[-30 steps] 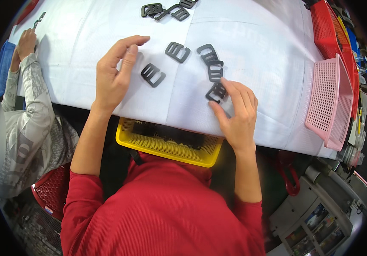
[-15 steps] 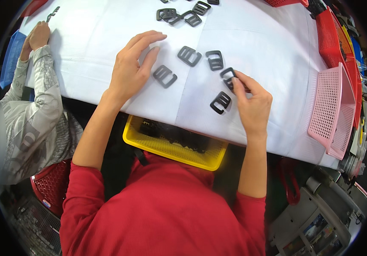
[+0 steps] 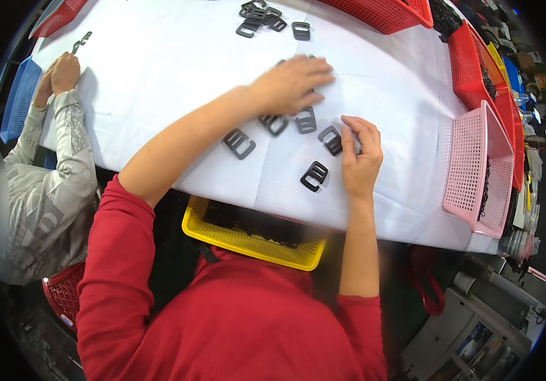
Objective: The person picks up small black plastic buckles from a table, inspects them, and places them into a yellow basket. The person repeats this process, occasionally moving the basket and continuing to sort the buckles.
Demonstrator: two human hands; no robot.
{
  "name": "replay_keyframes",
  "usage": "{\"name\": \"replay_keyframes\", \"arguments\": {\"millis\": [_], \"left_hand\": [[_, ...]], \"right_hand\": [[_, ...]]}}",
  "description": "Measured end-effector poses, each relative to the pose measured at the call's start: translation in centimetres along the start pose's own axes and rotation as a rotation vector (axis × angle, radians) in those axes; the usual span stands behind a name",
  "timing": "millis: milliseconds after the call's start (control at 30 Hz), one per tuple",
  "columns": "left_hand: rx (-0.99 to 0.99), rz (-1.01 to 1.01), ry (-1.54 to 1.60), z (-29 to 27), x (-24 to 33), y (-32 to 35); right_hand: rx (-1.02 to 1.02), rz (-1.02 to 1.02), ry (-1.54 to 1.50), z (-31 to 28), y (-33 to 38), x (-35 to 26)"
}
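Black plastic strap buckles, each an open-sided frame with a bar, lie spread over the white-covered table (image 3: 190,95). My left hand (image 3: 290,84), a little blurred, reaches across with fingers stretched out above buckles it partly hides. Just below it lie one buckle (image 3: 273,124) and another buckle (image 3: 306,120). My right hand (image 3: 361,155) holds nothing; its fingers are loosely bent and apart, beside a buckle (image 3: 330,141). Nearer me rest one more buckle (image 3: 315,176) and, farther left, a buckle (image 3: 239,143).
A heap of buckles (image 3: 260,18) lies at the far side, with a single buckle (image 3: 301,30) beside it. Pink basket (image 3: 469,165) and red baskets (image 3: 469,63) line the right. A yellow basket (image 3: 254,251) sits at my lap. A co-worker's hands (image 3: 63,73) are at far left.
My left hand has swung right and away from me, over the buckles. My right hand has let go of a buckle, which now lies on the table to its left.
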State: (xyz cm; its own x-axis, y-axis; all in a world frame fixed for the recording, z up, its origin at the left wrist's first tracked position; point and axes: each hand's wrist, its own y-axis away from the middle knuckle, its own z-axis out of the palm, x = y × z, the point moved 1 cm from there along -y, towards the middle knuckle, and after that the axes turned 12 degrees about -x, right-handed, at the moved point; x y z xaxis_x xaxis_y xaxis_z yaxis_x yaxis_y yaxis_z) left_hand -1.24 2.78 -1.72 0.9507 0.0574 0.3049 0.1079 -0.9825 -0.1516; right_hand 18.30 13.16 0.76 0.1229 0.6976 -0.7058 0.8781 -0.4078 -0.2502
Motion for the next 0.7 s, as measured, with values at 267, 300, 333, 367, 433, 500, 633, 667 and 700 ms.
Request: {"name": "replay_keyframes", "arguments": {"millis": [267,300,333,367,433,500,633,667,700], "left_hand": [[0.076,-0.04,0.411,-3.0,4.9,3.6],[0.074,-0.096,0.439,-3.6,4.4,4.3],[0.073,-0.153,0.466,-4.0,4.1,4.7],[0.062,-0.192,0.447,-4.1,3.9,5.2],[0.062,-0.148,0.363,-3.7,3.8,5.1],[0.037,-0.12,0.26,-3.6,3.5,5.2],[-0.039,-0.167,0.158,-3.8,3.3,5.0],[-0.052,-0.205,0.168,-4.0,3.4,5.1],[-0.044,-0.247,0.148,-4.2,3.6,5.3]], "right_hand": [[0.061,0.082,-0.24,-0.6,-0.1,-0.2],[0.02,0.072,-0.244,-0.7,-0.2,-0.2],[-0.021,0.061,-0.248,-0.8,-0.2,-0.4],[-0.048,0.007,-0.145,-0.8,-0.3,-0.9],[-0.1,-0.101,0.062,-0.6,-0.5,-1.9],[-0.119,-0.158,0.183,0.1,-0.7,-2.2],[-0.159,-0.212,0.323,1.1,-0.9,-2.5],[-0.171,-0.21,0.324,1.0,-1.0,-2.6],[-0.144,-0.211,0.307,0.7,-1.1,-2.8]]}}
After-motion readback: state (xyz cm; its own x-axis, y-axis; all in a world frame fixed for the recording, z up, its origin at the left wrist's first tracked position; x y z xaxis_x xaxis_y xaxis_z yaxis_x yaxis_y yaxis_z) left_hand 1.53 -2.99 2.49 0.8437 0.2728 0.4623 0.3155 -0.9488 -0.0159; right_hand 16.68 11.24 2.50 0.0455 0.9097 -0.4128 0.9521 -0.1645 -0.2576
